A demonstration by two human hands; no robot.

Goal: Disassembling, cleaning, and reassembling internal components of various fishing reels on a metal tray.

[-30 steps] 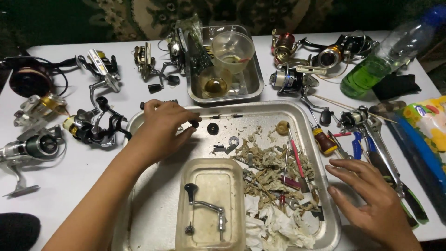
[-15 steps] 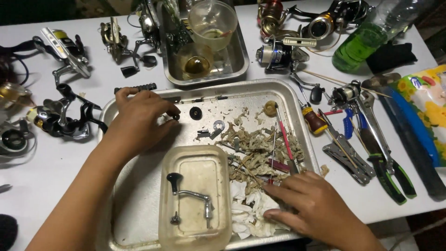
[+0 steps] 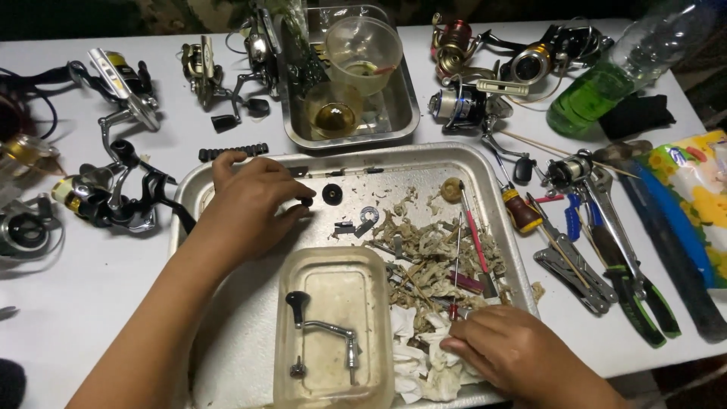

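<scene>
The left hand point(image 3: 254, 204) pinches a small black part point(image 3: 306, 201) over the metal tray point(image 3: 250, 341), while the right hand point(image 3: 515, 352) presses loosely curled fingers into white tissue point(image 3: 420, 363). A crank handle point(image 3: 322, 329) already lies in the plastic tub point(image 3: 333, 386); several reels point(image 3: 98, 201) around the tray look whole, so much work seems left.

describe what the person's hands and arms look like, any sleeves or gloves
Both hands are bare: no gloves, rings or watch show on the left hand or the right hand. The left forearm is uncovered as far as the frame edge, with no sleeve in view. Only the right wrist shows, also uncovered.
</scene>
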